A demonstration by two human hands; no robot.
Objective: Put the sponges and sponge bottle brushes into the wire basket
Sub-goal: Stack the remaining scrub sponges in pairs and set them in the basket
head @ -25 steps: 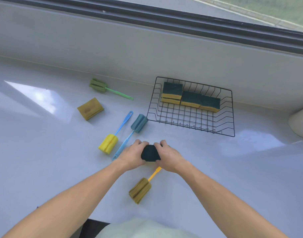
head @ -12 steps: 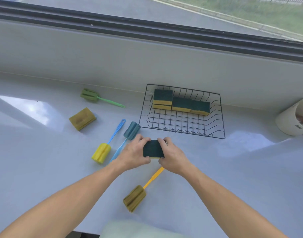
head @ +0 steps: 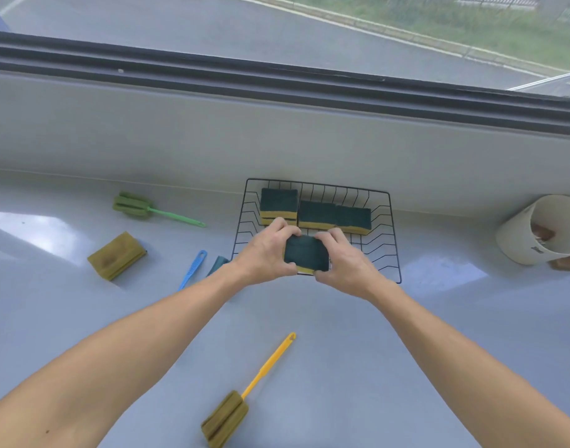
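Note:
A green-and-yellow sponge (head: 306,253) is held between my left hand (head: 266,253) and my right hand (head: 343,258), just above the front part of the black wire basket (head: 394,240). Along the basket's back lie three more green-and-yellow sponges (head: 316,213). On the counter are an olive sponge (head: 117,255), a green-handled bottle brush (head: 141,208), an orange-handled brush with an olive head (head: 244,399), and a blue handle (head: 193,268). A teal brush head (head: 217,263) shows partly behind my left forearm.
A white cup (head: 535,234) lies on its side at the right, near a brown object. A low white wall and a window frame run along the back of the counter, right behind the basket.
Both hands have carried the sponge forward from the counter near the orange-handled brush to over the basket's front. The view has tilted up; my left arm now hides the yellow brush.

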